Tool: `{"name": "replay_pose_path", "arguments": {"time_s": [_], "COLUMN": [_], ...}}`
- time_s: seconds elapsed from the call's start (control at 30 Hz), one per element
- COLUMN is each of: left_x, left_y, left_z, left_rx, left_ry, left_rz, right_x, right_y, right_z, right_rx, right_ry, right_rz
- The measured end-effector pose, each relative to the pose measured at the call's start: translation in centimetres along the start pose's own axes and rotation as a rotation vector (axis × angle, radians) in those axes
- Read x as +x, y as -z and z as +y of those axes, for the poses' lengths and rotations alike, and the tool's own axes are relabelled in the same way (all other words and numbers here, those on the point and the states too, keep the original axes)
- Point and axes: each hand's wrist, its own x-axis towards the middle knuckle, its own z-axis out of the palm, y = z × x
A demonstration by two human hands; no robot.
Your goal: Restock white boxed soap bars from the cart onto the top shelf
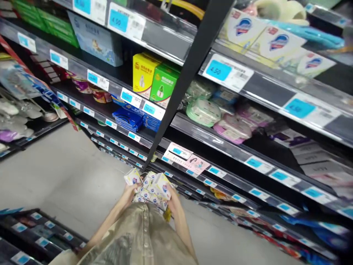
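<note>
Low in front of my body, my left hand [130, 192] grips a small white soap box [132, 177] with a blue and red logo. My right hand [173, 198] is closed around another white soap box [162, 185] with a yellowish edge. Between and below the hands is a pile of similar soap boxes [146, 192]; what supports it is mostly hidden by my shirt. Matching soap boxes [271, 42] stand in a row on the upper right shelf.
A black upright post [190, 70] divides the shelving. Left of it are a yellow box [145, 73], a green box [165, 82] and blue packs [128, 118]. To its right lie green and pink plastic cases [204, 112]. Grey floor [74, 165] stretches behind my left arm.
</note>
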Motion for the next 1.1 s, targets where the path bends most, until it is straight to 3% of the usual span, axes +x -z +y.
{"name": "replay_pose_path", "arguments": {"time_s": [0.17,0.3,0.4,0.57,0.7,0.87,1.1], "left_x": [1.0,2.5,3.3,4.1,4.8,5.7,6.0], "left_y": [-0.1,1.1,2.4,4.9,5.8,4.5,2.4], "left_z": [0.5,1.1,1.3,1.2,0.9,0.8,1.3], "left_rx": [0.026,0.051,0.077,0.126,0.187,0.227,0.221], "left_ry": [-0.017,-0.039,-0.034,0.000,0.037,0.049,0.044], "left_rz": [-0.082,-0.094,-0.071,0.002,-0.026,-0.122,-0.160], "right_x": [-4.2,-5.7,-5.6,-5.6,-5.6,-5.1,-4.9], "right_y": [-2.9,-6.3,-8.2,-8.8,-7.9,-7.6,-8.6], "right_z": [-4.9,-5.9,-5.9,-5.7,-5.9,-6.0,-7.2], "right_rx": [0.134,0.233,0.251,0.279,0.197,-0.038,0.251], "right_ry": [0.235,0.534,0.643,0.687,0.653,0.636,0.676], "right_rz": [-0.230,-0.142,-0.058,0.032,0.092,0.237,0.305]}}
